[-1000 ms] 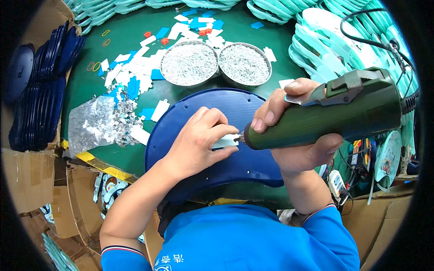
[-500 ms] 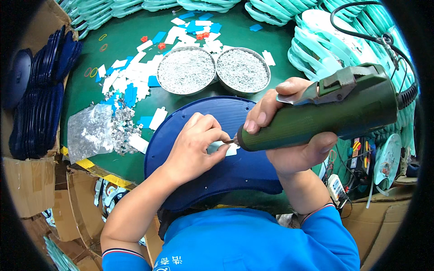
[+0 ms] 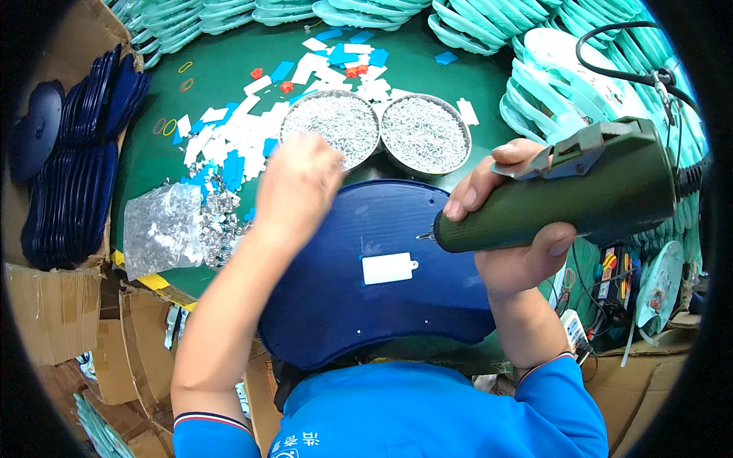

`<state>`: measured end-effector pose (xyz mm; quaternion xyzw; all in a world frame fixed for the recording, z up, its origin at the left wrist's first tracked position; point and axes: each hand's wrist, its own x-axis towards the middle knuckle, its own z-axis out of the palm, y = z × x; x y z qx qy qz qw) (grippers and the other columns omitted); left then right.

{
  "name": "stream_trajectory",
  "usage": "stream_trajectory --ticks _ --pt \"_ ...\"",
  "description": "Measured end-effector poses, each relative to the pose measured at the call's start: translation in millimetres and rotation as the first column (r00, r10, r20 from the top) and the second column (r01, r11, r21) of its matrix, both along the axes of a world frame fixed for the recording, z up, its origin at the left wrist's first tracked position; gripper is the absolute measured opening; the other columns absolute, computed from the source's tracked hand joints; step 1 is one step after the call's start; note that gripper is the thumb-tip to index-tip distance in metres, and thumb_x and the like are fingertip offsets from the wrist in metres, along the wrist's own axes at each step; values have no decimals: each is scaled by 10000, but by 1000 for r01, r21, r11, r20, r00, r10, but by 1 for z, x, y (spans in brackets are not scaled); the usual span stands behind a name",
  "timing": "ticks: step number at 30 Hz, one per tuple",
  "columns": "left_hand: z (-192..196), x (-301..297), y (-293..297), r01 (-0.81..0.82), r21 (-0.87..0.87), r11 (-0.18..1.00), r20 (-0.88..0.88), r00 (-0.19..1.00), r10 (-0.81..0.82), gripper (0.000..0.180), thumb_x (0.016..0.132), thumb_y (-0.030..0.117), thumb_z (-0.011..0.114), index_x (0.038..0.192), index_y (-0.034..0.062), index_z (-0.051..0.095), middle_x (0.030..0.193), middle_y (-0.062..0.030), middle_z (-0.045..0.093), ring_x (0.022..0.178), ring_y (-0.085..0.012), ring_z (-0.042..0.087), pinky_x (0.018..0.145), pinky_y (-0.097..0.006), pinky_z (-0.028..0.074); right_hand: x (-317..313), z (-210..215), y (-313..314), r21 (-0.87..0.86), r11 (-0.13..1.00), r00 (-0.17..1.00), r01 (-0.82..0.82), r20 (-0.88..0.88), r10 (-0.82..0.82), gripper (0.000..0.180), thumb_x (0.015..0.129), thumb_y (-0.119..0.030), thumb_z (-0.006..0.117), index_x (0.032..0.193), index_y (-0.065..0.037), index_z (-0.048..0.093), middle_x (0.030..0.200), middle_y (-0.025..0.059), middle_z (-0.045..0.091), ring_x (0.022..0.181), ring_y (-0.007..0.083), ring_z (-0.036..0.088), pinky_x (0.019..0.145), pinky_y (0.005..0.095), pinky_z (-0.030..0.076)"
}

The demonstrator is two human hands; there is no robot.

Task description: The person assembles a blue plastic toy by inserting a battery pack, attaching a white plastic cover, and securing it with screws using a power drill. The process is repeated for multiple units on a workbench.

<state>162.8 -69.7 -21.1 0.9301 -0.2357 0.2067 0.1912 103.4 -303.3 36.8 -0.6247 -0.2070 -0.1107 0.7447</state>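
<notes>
1. A dark blue panel (image 3: 439,301) is laid flat on the green bench (image 3: 237,46) before the worker; its surface is glossy, its far edge is rounded, and its near edge is curved inward toward the blue shirt (image 3: 397,416). Fine parallel lines are seen across its upper part, and small pale spots are set near its rim.

2. Near the panel's middle, a white tag (image 3: 385,269) is placed face up. It is shaped as a plain rectangle with softened corners, and a small eyelet is carried on its right end. A thin edge of blue is shown along its left side.

3. A dark green power screwdriver (image 3: 573,198) is gripped in the right hand (image 3: 508,267), the fingers and thumb wrapped about its thick body. Its slim metal bit (image 3: 425,237) is pointed left above the panel, apart from the tag.

4. The left hand (image 3: 298,187) is blurred at the near side of the left bowl (image 3: 330,91); whether its fingertips are closed on anything cannot be told.

5. Both that bowl and the right bowl (image 3: 427,172), set just beside it, are filled with small silvery pieces (image 3: 424,136).
</notes>
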Motion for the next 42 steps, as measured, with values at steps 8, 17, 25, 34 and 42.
stream_trajectory --ticks 8,17,25,34,42 --pt "-26 58 5 12 27 1000 -78 997 -10 162 766 111 786 907 45 743 875 -117 627 923 -316 620 844 -417 507 10 -1 -10 79 996 999 33 -28 -31 923 838 -818 550 1278 -13 456 829 112 563 730 196 588 691 349 528" --pt "0 36 0 -37 -60 998 -12 999 36 104 799 72 762 890 41 724 893 -109 612 898 -301 610 821 -389 493 29 -9 -23 80 976 979 201 11 -202 892 840 -794 573 1261 -15 463 858 124 585 773 214 599 719 351 526" --pt "2 -1 -45 273 -269 924 -224 915 -336 112 794 67 773 849 33 682 839 -107 603 854 -299 610 769 -395 493 38 -23 -3 77 984 986 164 -30 -162 835 816 -696 700 1223 -6 466 857 107 566 762 194 599 686 318 521" --pt "-10 -21 -54 389 -332 859 -207 859 -469 134 766 38 771 879 51 700 832 -78 570 801 -269 586 729 -377 499 26 -19 -13 118 991 998 59 -42 -54 905 832 -781 599 1272 -4 454 853 123 569 755 215 615 689 345 533" --pt "-2 -36 -52 409 -307 859 -209 852 -480 158 752 51 779 874 55 679 827 -71 563 787 -265 576 720 -380 497 5 -12 -11 28 999 1000 19 -24 -18 988 809 -872 507 1282 -8 440 856 142 589 722 228 634 681 363 545"
